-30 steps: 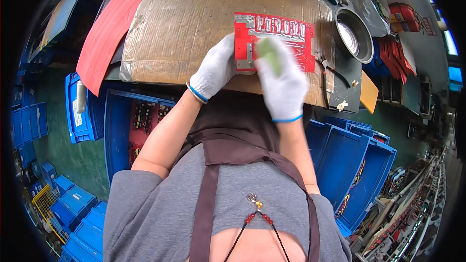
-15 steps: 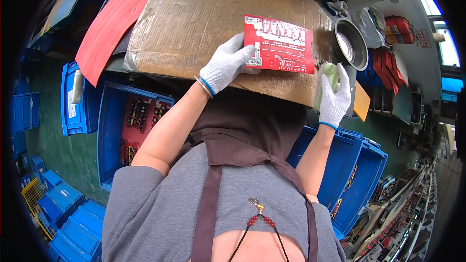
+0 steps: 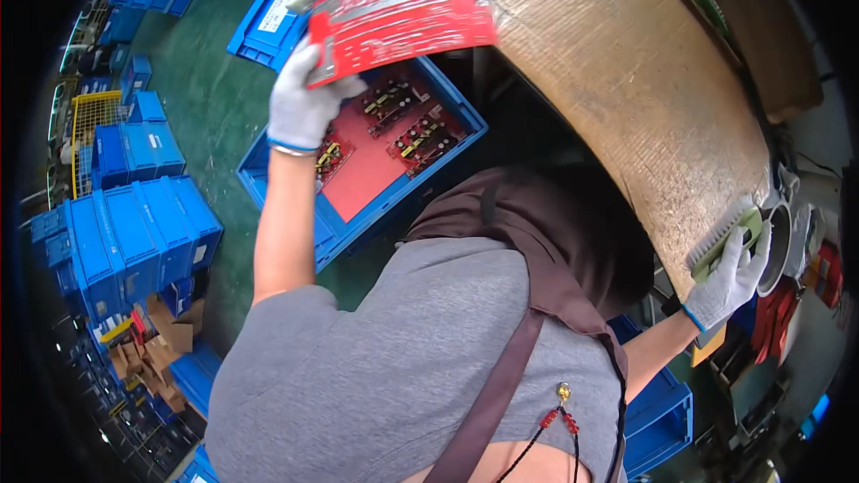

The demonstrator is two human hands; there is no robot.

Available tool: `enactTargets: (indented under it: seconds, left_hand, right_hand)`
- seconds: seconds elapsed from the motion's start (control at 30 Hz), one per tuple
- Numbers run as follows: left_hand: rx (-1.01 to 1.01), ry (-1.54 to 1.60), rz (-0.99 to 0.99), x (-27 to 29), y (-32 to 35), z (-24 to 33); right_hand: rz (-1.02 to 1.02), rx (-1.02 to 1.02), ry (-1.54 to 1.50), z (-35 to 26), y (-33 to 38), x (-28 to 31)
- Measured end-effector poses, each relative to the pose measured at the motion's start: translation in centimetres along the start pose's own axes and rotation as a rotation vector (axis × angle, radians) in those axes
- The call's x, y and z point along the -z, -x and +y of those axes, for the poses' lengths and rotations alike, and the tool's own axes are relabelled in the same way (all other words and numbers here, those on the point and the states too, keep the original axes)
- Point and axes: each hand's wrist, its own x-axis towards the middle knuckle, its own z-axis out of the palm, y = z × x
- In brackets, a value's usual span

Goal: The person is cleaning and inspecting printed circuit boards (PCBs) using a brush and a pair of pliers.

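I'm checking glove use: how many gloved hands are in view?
2. The left hand holds a red circuit board above a blue crate; the right hand grips a green brush by the cardboard-covered table.

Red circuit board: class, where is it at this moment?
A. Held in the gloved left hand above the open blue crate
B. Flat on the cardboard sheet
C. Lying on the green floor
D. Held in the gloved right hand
A: the gloved left hand grips the red circuit board over the open blue plastic crate; the right hand holds a green brush.
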Motion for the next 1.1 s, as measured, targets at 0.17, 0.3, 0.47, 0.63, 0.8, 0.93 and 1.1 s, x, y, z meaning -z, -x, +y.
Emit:
enactTargets:
  seconds: [0.17,0.3,0.47,0.63,0.8,0.93,1.1]
  left_hand:
    - [0.152,-0.321,0.518,14.3,5.5,0.0]
    - [0.484,-1.331,0.484,22.3,9.2,-3.8]
    - [0.484,-1.82,0.026,22.1,10.9,-8.1]
    - [0.311,-1.908,-0.295,20.3,11.7,-8.8]
    - [0.012,-2.0,-0.722,22.1,12.4,-10.3]
    - [0.162,-2.145,-0.587,25.9,16.7,-15.2]
    - [0.879,-1.869,-0.049,23.9,19.8,-17.9]
  right_hand:
    - [-0.078,-0.06,-0.09,-1.3,0.1,-2.7]
    - [-0.114,-0.002,0.02,-2.4,-0.1,-3.5]
    - [-0.154,-0.022,0.081,-2.2,-0.1,-3.2]
    - [-0.175,-0.022,0.11,-2.5,0.1,-4.2]
    - [-0.192,0.008,0.22,-2.4,0.3,-4.4]
    - [-0.209,-0.027,0.205,-2.1,0.8,-4.7]
    - [-0.217,-0.008,0.292,-1.7,1.2,-5.1]
